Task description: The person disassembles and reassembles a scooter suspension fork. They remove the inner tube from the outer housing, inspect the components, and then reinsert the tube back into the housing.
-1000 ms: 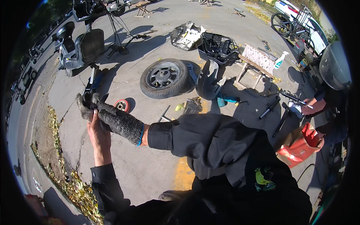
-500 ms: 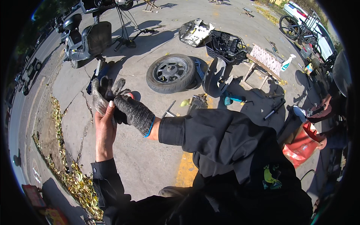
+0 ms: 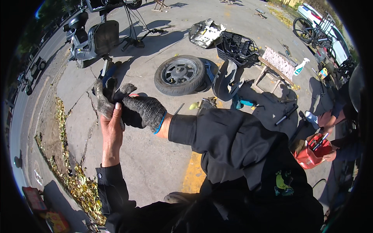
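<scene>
My right hand [image 3: 134, 110] wears a dark grey knit work glove with a blue cuff. Its fingers stand partly apart, pointing away from me. Bare, my left hand [image 3: 111, 134] presses against its near left side, thumb up, closed on light grey glove fabric [image 3: 101, 101]. Whether that fabric is a second glove or part of the worn one, I cannot tell. Beyond my hands, a black-rimmed wheel with its tyre [image 3: 179, 75] lies flat on the pavement. A small red thing shows partly behind the right glove.
A grey scooter [image 3: 95, 40] stands far left. Right of the wheel lie a dark curved panel [image 3: 224, 81], a black basket [image 3: 237, 48] and a teal power tool [image 3: 243, 102]. A folding stool [image 3: 278, 64] and spray bottle [image 3: 301, 66] stand beyond. At right, another person's hands hold a red bag [image 3: 311, 153].
My view has shifted slightly, moving the scene a little to the right. My hands keep nearly the same hold, the right fingers slightly shifted. The other person's red bag now gapes, showing tools inside.
</scene>
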### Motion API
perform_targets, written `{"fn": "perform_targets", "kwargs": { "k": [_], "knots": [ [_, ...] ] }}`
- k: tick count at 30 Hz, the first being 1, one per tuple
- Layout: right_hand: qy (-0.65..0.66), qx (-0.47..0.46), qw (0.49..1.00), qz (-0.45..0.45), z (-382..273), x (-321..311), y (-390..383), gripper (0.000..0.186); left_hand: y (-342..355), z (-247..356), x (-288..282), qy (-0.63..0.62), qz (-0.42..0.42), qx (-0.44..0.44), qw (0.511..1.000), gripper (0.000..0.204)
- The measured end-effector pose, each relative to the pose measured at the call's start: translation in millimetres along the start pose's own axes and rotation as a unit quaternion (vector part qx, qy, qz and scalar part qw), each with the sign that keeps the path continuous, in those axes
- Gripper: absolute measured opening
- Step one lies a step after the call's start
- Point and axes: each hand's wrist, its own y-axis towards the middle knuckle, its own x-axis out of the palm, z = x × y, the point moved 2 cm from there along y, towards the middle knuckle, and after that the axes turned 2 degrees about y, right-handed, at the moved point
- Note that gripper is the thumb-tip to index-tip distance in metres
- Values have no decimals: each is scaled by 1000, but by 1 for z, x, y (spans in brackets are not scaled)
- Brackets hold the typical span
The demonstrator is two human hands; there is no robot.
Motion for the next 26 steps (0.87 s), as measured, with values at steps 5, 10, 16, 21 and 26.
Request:
{"fn": "perform_targets", "kwargs": {
  "k": [5,10,16,21,26],
  "knots": [
    [25,27,999,-36,-6,-6,-6,16,-2,-2,4,97,-51,19,994,24],
    [95,103,990,-29,1,-3,-3,8,0,-6,9,22,-7,15,1000,21],
    [44,99,987,-123,9,5,-6,42,27,-30,-30,-148,17,13,989,27],
    [-515,-150,840,-85,-29,11,-36,44,19,-107,-136,232,228,5,946,28],
    [-533,-487,692,-28,-153,87,-114,62,-96,-218,-205,657,-185,-266,681,26]
  ]
}}
